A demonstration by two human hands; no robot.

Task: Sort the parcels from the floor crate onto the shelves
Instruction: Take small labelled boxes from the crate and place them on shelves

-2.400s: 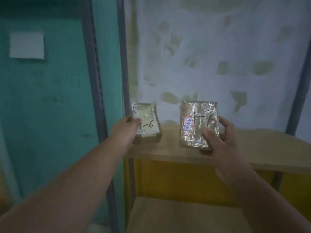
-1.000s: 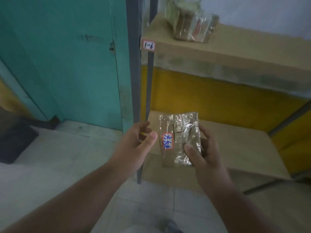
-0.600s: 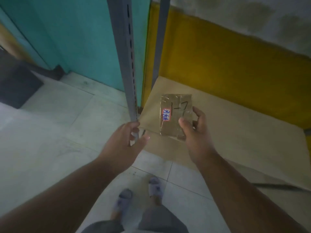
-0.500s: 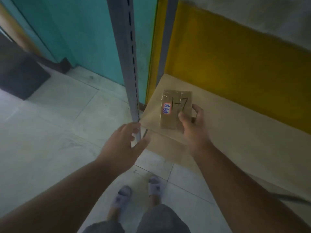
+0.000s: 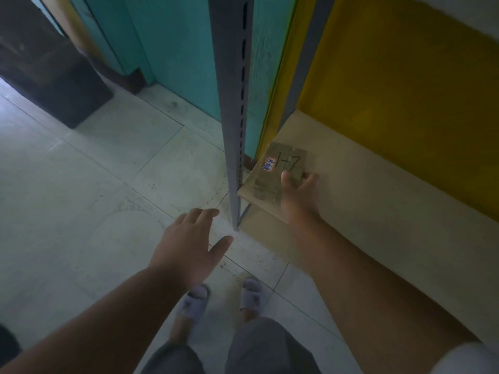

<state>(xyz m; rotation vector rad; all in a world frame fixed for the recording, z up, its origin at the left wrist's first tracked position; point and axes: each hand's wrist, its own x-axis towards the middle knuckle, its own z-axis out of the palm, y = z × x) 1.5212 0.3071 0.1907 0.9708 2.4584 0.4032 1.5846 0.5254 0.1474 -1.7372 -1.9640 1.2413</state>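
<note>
Parcel (image 5: 280,172) marked "1-7" in black, with a small white label in blue writing beside the number, sits at the left front corner of the low shelf (image 5: 364,190), flat or nearly so; the dim view leaves it unclear whether its underside fully rests on the board. The right hand (image 5: 298,197) grips it at the near right edge, thumb on top and fingers curled round the side. The left hand (image 5: 189,245) holds nothing, fingers spread and relaxed, hanging over the tiled floor (image 5: 94,198) just left of the grey slotted post (image 5: 235,130) that carries the shelf corner. The two hands are well apart, with the post between them. Behind the shelf runs a yellow wall (image 5: 405,85); a teal panel (image 5: 175,49) stands to the left of the post. Below, the person's feet in grey slippers (image 5: 194,302) stand on the tiles near the shelf's front edge.
</note>
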